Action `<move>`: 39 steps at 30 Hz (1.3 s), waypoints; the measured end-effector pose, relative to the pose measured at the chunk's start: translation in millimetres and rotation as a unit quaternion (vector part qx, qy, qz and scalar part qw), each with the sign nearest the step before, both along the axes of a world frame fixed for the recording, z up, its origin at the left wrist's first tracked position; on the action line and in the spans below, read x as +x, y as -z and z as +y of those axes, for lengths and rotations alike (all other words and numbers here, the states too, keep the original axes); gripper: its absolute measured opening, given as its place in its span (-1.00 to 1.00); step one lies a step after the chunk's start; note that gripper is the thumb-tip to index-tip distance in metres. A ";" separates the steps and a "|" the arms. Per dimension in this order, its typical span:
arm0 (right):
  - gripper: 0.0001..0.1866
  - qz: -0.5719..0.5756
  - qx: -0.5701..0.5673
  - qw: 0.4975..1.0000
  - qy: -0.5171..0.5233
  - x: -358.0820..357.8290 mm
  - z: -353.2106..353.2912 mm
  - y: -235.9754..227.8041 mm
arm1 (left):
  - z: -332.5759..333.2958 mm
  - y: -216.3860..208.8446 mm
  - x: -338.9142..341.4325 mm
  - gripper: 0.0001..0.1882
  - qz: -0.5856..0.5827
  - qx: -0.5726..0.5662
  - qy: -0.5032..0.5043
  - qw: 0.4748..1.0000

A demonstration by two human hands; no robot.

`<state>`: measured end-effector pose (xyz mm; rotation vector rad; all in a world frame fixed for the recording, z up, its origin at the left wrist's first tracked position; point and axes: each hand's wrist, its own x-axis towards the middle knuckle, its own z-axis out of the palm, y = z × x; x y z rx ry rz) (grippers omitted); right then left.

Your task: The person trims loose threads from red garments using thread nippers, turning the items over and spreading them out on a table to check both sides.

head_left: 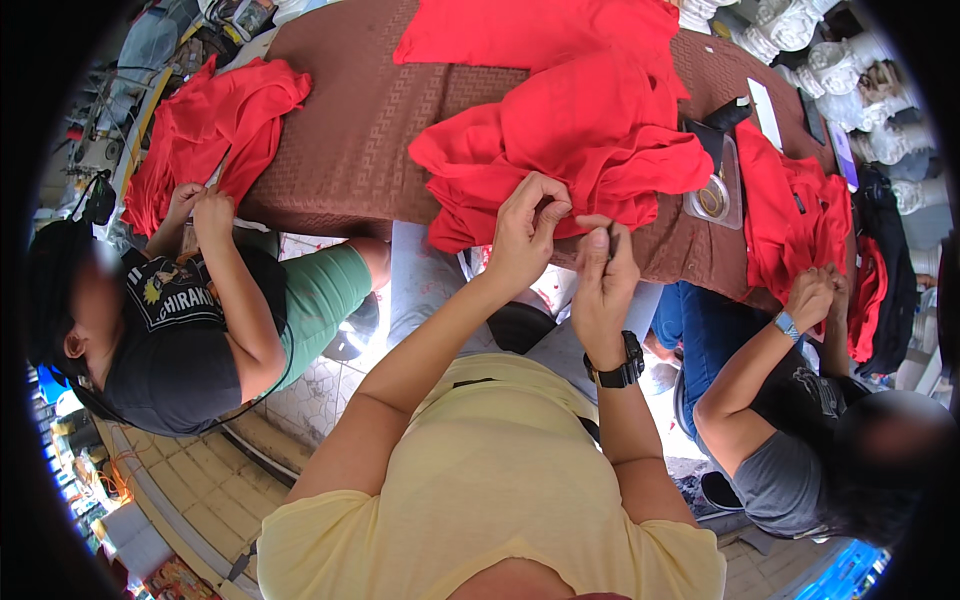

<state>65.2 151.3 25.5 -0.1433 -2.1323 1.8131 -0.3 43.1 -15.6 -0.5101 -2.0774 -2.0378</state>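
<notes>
Head view: raised in front of the body, left hand [533,218] bent into a fingertip pinch, contents too small to make out, and right hand [606,275] closed on a small dark slim object [614,240]. Held close together, probably for steadiness and clear sight of fine work. Just beyond, a bright red crumpled fabric heap [570,140] on the brown patterned tablecloth [345,120], likely set near for easy reach. Beside the heap at right, a clear plastic box [736,205] with a gold-coloured ring [713,198]; at both sides, co-workers' hands [210,215], limiting elbow room.
</notes>
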 end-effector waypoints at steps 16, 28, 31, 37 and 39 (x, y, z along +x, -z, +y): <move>-0.51 -0.175 -0.245 0.949 -0.094 -11.5 2.2 13.3 | -2.5 -9.4 5.6 -0.93 -0.038 0.021 0.015 0.999; -0.56 -0.158 -0.266 0.945 -0.110 -18.0 8.6 31.3 | 0.2 -6.0 1.8 -0.93 0.014 -0.022 -0.008 1.000; -0.62 -0.070 -0.127 0.989 -0.036 -8.9 12.4 7.3 | -2.2 -6.9 1.1 -0.95 -0.006 0.017 -0.003 1.000; -0.76 0.058 0.097 0.993 0.018 -30.4 21.5 25.2 | -7.1 -0.5 5.5 -0.92 -0.041 0.039 -0.007 0.998; -0.77 0.049 0.073 0.996 0.002 -31.1 25.1 33.0 | -7.4 -7.8 11.9 -0.87 -0.003 -0.022 -0.029 0.999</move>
